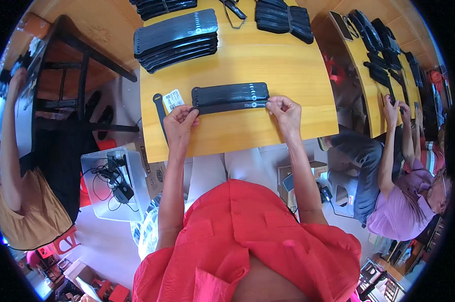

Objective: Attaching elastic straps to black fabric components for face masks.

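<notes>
A flat black strap [227, 107] with pale printing near its right end is stretched between my two hands. My left hand [180, 123] pinches its left end between thumb and fingers. At the right end, the thumb and fingertips of my right hand [286, 113] are closed on it. It lies along the near side of a neat row of overlapping black straps [227, 92], whose left ends have small holes. Beside my left hand are a single black strap [160, 111] with a ring-shaped end and a white printed label [174, 97].
A thick stack of black straps [177, 32] sits at the table's far left. Tied black bundles [283, 21] are at the far edge of the yellow wooden table [267, 133]. A clear bin of cables [114, 186] stands lower left. People work on both sides.
</notes>
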Available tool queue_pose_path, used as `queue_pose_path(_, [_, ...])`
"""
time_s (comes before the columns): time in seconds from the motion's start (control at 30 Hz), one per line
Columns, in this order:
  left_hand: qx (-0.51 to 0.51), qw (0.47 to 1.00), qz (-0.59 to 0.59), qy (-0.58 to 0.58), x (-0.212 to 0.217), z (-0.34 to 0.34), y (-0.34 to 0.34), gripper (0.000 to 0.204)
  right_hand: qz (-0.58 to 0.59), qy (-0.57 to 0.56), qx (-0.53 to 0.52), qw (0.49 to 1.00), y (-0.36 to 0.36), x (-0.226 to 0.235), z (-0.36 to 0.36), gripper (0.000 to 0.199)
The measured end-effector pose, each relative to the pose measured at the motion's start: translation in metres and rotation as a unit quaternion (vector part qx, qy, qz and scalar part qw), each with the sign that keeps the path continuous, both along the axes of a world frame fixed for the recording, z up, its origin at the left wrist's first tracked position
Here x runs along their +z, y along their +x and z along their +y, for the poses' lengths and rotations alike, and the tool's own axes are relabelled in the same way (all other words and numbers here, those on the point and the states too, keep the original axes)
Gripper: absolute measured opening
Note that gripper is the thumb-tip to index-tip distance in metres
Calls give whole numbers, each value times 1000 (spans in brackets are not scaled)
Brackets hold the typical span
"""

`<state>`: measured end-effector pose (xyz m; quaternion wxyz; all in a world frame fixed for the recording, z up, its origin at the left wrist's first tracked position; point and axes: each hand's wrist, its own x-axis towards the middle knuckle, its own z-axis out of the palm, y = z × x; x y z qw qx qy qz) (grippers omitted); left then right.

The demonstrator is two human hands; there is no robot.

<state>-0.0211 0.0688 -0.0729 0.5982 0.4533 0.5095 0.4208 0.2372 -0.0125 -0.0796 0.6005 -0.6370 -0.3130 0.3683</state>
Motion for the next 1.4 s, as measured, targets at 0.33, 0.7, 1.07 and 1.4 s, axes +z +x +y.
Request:
queue_pose_path(0.33, [34,997,54,50,-12,1,9,13,-93,-28,-33,995,0,-6,8,6])
queue_pose_path(0.7, [50,996,46,51,-12,0,12,10,-126,-17,-53,990,3,-21,10,7])
queue_pose_path(1.07, [58,996,48,54,-15,-1,14,10,-75,0,-56,996,2,-19,10,8])
queue_pose_path(1.4, [71,992,73,75,-18,-1,15,7,-66,-6,-55,996,2,-18,9,3])
